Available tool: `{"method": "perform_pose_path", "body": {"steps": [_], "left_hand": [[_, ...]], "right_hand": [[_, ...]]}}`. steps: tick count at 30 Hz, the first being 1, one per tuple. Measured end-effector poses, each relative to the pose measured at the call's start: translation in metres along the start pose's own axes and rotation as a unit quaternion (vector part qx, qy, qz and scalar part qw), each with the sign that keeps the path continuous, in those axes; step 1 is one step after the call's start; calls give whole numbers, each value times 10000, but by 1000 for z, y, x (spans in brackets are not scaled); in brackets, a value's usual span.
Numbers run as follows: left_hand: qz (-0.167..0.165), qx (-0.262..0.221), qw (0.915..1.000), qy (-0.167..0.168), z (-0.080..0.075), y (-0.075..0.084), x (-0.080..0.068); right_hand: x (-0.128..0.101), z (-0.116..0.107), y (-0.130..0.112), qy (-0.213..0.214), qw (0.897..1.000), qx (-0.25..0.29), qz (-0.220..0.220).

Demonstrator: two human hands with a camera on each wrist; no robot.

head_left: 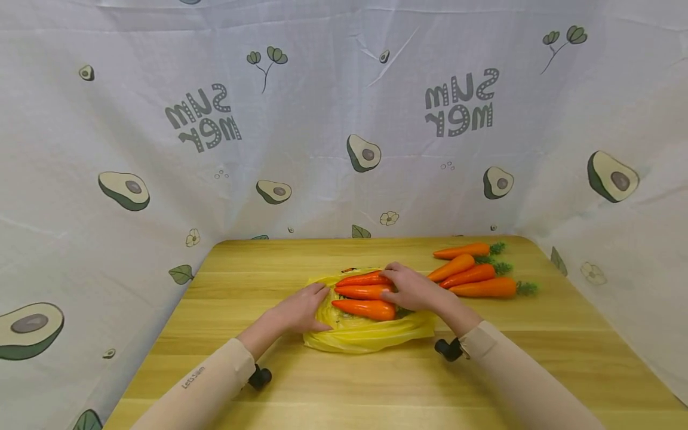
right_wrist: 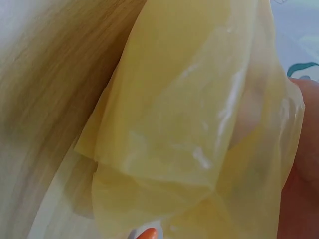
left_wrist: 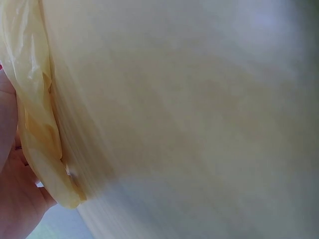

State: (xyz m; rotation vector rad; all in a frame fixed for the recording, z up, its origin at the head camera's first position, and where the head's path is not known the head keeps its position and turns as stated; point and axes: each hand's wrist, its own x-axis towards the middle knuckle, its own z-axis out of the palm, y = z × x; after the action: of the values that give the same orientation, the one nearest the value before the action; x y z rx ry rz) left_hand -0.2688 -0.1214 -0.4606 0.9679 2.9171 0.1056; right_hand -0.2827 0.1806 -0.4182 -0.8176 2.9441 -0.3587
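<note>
Three orange carrots (head_left: 366,309) lie side by side, tips to the left, in the mouth of a crumpled yellow plastic bag (head_left: 368,340). At the bag's left side, my left hand (head_left: 303,309) touches the plastic with its thumb and fingers spread apart. My right hand (head_left: 412,291) is over the thick ends of the carrots, fingers on the farthest one and thumb by the middle one. In the left wrist view, a fold of the bag (left_wrist: 37,114) partly covers the left hand. The bag (right_wrist: 174,114) fills much of the right wrist view.
Several more carrots (head_left: 484,288) with green tops lie at the back right of the wooden table (head_left: 258,263). A white curtain (head_left: 317,125) printed with avocados hangs behind the table and along both sides.
</note>
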Motion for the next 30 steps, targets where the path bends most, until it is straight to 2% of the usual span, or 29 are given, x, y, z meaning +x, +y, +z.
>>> {"method": "perform_pose_path", "body": {"steps": [11, 21, 30], "left_hand": [[-47, -27, 9999, -118, -1, -1, 1], [-17, -9, 9999, -170, -5, -1, 1], [7, -37, 9999, -157, -6, -2, 0]], "right_hand": [[0, 1, -1, -65, 9996, 275, 35], [-2, 2, 0, -521, 9984, 179, -98], [-3, 0, 0, -501, 9982, 295, -122]]}}
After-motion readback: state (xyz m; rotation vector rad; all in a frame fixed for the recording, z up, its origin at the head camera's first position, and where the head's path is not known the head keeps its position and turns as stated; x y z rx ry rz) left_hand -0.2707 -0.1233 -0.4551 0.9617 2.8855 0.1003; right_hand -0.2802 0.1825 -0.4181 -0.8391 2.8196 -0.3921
